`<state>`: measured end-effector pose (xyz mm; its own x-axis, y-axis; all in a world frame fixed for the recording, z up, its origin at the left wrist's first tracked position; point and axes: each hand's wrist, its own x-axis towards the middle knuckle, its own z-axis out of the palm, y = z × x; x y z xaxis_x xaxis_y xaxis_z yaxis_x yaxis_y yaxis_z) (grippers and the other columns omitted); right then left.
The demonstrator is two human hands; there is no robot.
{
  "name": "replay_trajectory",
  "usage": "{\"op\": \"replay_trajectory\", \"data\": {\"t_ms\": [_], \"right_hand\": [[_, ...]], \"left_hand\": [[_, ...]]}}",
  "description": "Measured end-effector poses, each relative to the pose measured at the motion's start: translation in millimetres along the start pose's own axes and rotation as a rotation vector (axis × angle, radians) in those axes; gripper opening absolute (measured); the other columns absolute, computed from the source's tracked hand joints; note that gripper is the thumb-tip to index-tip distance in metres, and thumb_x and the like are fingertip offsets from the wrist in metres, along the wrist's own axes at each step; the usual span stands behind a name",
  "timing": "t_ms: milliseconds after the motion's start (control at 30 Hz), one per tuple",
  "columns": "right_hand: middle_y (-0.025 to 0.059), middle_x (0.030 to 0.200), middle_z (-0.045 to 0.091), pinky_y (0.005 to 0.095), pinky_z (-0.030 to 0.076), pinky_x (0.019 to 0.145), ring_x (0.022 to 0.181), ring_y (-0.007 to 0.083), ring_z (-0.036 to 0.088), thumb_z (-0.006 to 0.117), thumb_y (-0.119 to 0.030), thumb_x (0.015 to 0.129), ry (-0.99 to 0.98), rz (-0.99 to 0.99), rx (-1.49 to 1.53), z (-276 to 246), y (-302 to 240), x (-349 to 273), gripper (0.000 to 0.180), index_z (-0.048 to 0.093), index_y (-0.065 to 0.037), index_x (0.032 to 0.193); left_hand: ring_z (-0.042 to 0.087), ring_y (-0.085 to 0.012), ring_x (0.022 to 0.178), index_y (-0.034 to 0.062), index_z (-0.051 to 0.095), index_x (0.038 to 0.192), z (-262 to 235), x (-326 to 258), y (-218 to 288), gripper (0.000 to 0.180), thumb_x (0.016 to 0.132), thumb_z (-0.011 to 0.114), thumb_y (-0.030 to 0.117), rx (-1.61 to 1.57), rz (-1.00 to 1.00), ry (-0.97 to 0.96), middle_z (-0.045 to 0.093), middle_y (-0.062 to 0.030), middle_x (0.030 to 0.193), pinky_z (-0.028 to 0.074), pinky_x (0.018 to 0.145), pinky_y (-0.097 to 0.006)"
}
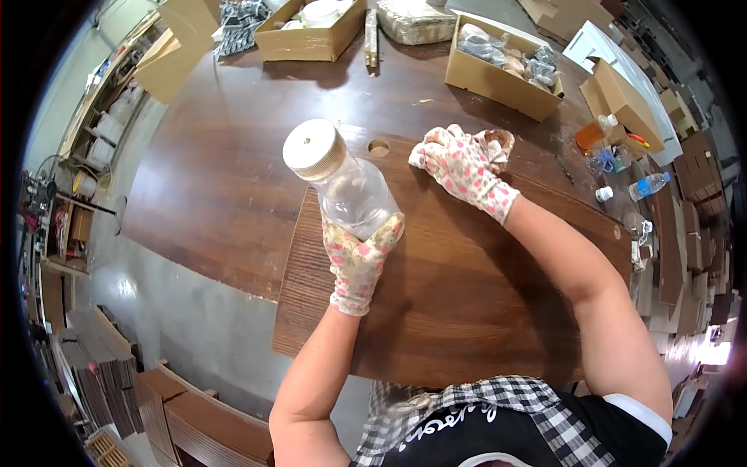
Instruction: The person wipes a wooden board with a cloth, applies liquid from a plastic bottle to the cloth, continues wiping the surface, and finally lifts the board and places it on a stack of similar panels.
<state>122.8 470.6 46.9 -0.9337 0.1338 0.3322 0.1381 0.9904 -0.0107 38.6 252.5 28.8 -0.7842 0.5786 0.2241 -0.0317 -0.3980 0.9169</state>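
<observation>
Gloved fingers of the left hand [356, 261], in a floral work glove, wrap the base of a clear plastic bottle with a ribbed beige screw cap [342, 183], holding it tilted above the near-left part of a dark brown wooden panel [459, 311]. A round hole [379, 147] in that panel lies just beyond the cap. Further right, the right hand [463, 167], gloved alike, presses a crumpled brownish cloth [498, 143] onto the panel's far edge, fingers closed over it. Beyond those fingers sits an open cardboard box of bagged parts [502, 66]. Judging by this, the wiping of the panel is under way; next, liquid from the bottle likely needs a steady tilt toward the cloth.
</observation>
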Motion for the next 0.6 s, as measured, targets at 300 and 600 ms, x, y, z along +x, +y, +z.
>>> {"op": "replay_trajectory", "data": {"t_ms": [300,600], "right_hand": [[0.0043,0.099,0.060,0.0414,0.048,0.075,0.092,0.0276,0.054,0.060,-0.017,0.086,0.129,-0.098,-0.036,11,-1,-9,0.011,0.064,-0.014,0.096],[0.0013,0.102,0.061,0.0379,0.045,0.083,0.096,0.0207,0.056,0.058,-0.017,0.086,0.307,0.030,0.095,29,10,-104,0.014,0.065,-0.016,0.098]], "left_hand": [[0.054,-0.0173,0.105,0.0048,0.042,0.131,-7,4,6,0.074,0.070,0.085,0.009,0.057,0.009,0.157,0.052,-0.0064,0.119,0.049,0.090,-0.032],[0.048,-0.0213,0.118,0.0054,0.040,0.138,-27,28,16,0.065,0.082,0.073,0.001,0.098,0.188,0.430,0.047,-0.0079,0.131,0.043,0.102,-0.037]]}}
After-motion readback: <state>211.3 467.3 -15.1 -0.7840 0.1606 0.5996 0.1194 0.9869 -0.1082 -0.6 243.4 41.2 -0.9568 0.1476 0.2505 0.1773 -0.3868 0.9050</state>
